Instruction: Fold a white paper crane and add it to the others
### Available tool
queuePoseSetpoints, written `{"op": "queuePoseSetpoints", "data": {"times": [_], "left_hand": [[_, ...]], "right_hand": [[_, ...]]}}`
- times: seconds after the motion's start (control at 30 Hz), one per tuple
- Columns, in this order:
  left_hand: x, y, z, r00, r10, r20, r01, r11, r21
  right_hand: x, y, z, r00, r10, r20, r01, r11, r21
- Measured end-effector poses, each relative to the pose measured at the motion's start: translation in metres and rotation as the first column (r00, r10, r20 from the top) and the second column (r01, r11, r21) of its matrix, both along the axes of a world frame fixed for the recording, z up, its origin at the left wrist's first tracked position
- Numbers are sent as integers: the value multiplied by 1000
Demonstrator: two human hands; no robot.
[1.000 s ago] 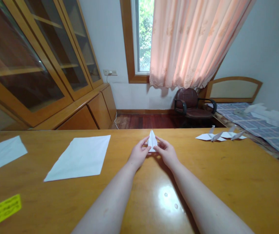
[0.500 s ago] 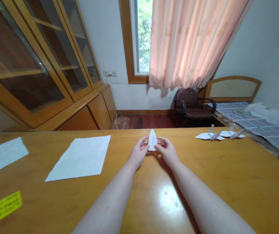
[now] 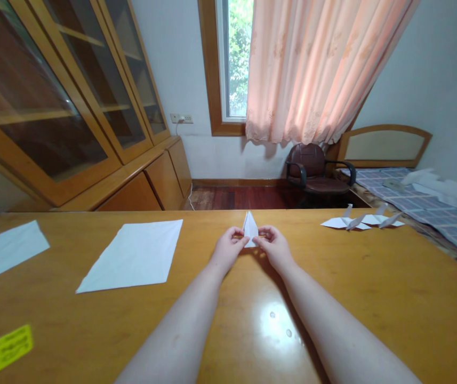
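Two-handed: pinching folded white paper (image 3: 251, 229) by its lower sides, with left hand (image 3: 227, 249) and right hand (image 3: 275, 249) clamped on it over the table (image 3: 368, 309). Left of the grip, a flat sheet (image 3: 133, 256); right, paper birds (image 3: 357, 221); beyond, a chair (image 3: 309, 162).

Matt white folded paper (image 3: 251, 230); glossy, smooth wooden table (image 3: 356, 298).

The fingers (image 3: 260, 242) partly hide the folded white paper (image 3: 251, 230)
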State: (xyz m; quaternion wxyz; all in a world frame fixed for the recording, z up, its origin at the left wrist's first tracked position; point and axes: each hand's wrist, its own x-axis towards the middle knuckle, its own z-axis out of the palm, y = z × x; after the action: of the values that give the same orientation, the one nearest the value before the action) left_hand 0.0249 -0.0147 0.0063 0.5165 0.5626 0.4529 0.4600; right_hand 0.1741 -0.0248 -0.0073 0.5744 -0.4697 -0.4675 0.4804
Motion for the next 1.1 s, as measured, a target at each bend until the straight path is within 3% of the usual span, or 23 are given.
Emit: {"op": "queuePoseSetpoints", "data": {"times": [0.3,0.63,1.1], "left_hand": [[-2,0,4,995,82,-60,-79,996,50],[-5,4,-6,999,32,-34,-28,993,118],[-3,7,-9,996,-41,85,36,998,54]], "right_hand": [[-1,-1,-1,997,68,29,-69,996,50],[-2,-5,4,998,45,47,-48,998,49],[0,-4,5,997,73,7,-73,996,57]]}}
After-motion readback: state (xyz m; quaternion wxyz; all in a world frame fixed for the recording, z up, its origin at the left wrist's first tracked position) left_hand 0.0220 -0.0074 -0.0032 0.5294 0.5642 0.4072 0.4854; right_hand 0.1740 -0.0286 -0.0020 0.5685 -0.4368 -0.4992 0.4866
